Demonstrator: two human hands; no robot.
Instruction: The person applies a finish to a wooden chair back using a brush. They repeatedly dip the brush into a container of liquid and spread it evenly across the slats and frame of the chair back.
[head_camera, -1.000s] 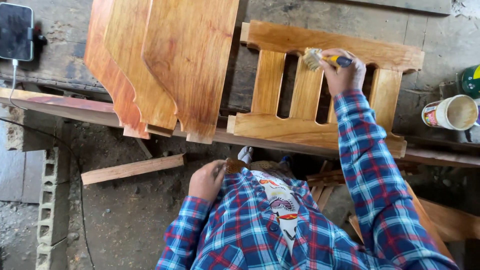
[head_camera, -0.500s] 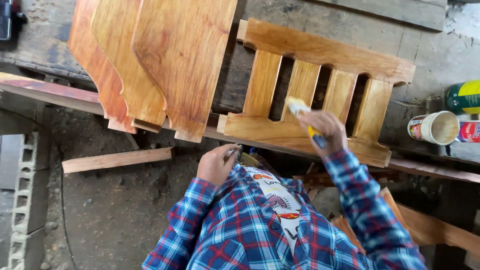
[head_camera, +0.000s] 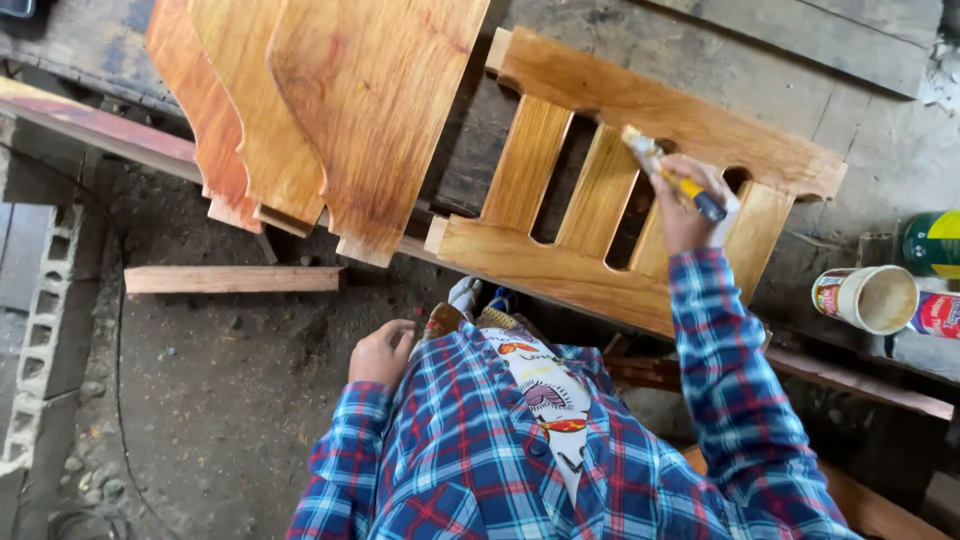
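Note:
A slatted wooden frame (head_camera: 560, 265) lies in front of me, its wood glossy orange-brown. My right hand (head_camera: 690, 205) holds a paintbrush (head_camera: 668, 172) with a yellow and dark handle; the bristles touch a middle slat near the frame's top rail. My left hand (head_camera: 382, 352) rests low beside my knee, fingers curled, holding nothing I can see. Both sleeves are blue and red plaid.
Several shaped varnished boards (head_camera: 330, 110) lean to the left of the frame. An open can (head_camera: 868, 298) with pale contents lies at right beside a green and yellow container (head_camera: 932, 243). A loose wooden strip (head_camera: 232, 279) lies on the dirt floor. Concrete blocks (head_camera: 35, 330) stand at far left.
My right hand moved the paintbrush from the frame's top rail down toward the lower rail, then back up onto a middle slat. The view shifted left. My left hand stayed by my knee.

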